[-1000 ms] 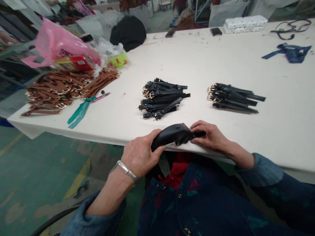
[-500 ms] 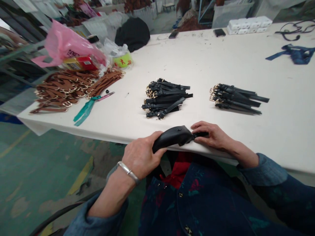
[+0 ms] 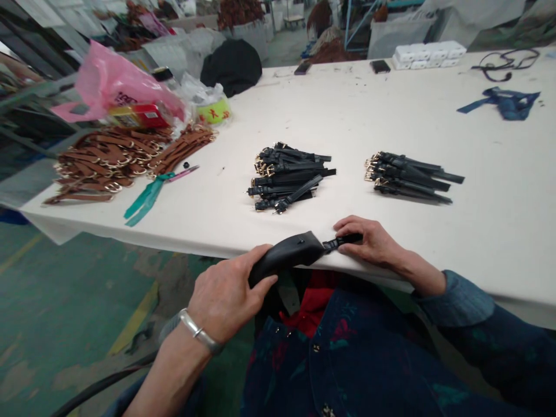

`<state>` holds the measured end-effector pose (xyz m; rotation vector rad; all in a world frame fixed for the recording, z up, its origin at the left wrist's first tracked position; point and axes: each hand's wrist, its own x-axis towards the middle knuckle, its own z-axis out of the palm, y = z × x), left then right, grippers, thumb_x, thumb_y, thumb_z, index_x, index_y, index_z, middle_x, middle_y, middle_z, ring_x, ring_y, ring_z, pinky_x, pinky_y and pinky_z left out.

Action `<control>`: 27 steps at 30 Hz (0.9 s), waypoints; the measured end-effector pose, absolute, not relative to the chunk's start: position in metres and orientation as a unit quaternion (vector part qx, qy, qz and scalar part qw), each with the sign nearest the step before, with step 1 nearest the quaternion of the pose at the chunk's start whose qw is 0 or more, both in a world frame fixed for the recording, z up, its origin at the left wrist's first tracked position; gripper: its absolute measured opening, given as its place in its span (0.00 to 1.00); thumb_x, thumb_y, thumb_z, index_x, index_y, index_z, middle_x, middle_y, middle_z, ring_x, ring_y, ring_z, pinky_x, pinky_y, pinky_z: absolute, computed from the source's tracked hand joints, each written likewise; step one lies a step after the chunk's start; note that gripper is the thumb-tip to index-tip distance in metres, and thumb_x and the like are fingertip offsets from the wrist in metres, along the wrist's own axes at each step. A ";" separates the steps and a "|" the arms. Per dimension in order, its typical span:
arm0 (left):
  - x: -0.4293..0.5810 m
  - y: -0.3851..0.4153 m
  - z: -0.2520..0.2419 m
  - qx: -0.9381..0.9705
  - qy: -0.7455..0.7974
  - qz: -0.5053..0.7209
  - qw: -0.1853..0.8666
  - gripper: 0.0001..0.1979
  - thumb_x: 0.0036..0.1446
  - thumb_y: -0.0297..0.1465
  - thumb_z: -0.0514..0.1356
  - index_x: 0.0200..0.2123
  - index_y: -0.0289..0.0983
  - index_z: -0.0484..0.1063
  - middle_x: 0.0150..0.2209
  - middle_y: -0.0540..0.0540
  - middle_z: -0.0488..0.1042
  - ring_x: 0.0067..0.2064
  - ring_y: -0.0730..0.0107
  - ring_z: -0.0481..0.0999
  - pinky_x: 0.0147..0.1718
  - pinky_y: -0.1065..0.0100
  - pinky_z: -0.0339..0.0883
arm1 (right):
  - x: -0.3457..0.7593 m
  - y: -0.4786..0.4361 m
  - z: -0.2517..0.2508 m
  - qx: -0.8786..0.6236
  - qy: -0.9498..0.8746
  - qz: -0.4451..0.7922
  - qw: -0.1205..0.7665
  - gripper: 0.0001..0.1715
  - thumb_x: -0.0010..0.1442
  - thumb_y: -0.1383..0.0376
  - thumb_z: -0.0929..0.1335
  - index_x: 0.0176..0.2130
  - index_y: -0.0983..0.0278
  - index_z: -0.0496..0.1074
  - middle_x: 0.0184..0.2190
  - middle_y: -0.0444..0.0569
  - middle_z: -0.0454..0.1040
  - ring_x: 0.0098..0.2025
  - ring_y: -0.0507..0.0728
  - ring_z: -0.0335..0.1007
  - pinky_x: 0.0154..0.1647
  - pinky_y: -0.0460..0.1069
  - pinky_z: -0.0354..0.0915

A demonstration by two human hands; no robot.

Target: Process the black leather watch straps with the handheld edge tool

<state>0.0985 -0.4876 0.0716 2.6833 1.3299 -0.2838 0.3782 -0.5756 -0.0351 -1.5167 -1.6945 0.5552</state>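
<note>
brown straps: heap of brown straps (image 3: 102, 165) with gold buckles, far left on the bench (image 3: 347, 116), teal ribbon (image 3: 147, 205) just beside.
left hand: my left hand (image 3: 226, 295), clenched round the wide end of the strap, bangle on wrist.
work: black leather strap (image 3: 284, 253) lying across the bench edge, between my hands.
pile: loose black straps (image 3: 286, 179) ahead of it.
right hand: my right hand (image 3: 373, 243) grasping the narrow end against the edge.
grip: firm wrap, even pull along the leather looks best, avoids twist.
far right: second black pile (image 3: 408, 176), blue cloth (image 3: 504, 104) beyond.
</note>
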 end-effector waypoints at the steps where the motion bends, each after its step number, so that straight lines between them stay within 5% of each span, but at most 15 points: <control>1: 0.102 -0.490 0.072 0.892 0.438 -0.094 0.057 0.23 0.54 0.44 0.54 0.54 0.52 0.63 0.33 0.48 0.78 0.34 0.58 0.78 0.32 0.64 0.64 | 0.379 -0.575 -0.035 -0.596 -0.668 0.219 0.388 0.11 0.48 0.68 0.72 0.36 0.62 0.75 0.43 0.50 0.73 0.44 0.57 0.70 0.46 0.53 0.66; 19: 0.106 -0.486 0.062 0.878 0.473 -0.016 0.073 0.24 0.56 0.47 0.52 0.55 0.48 0.63 0.36 0.46 0.79 0.38 0.57 0.78 0.34 0.64 0.66 | 0.375 -0.577 -0.030 -0.604 -0.672 0.184 0.388 0.10 0.48 0.69 0.71 0.35 0.63 0.72 0.43 0.49 0.73 0.43 0.57 0.70 0.45 0.53 0.66; 27: 0.092 -0.493 0.064 0.871 0.482 -0.029 0.094 0.25 0.55 0.47 0.52 0.55 0.47 0.63 0.33 0.47 0.79 0.36 0.59 0.78 0.33 0.66 0.65 | 0.371 -0.587 -0.030 -0.615 -0.726 0.089 0.295 0.07 0.55 0.70 0.67 0.37 0.63 0.69 0.37 0.49 0.74 0.40 0.58 0.69 0.43 0.54 0.63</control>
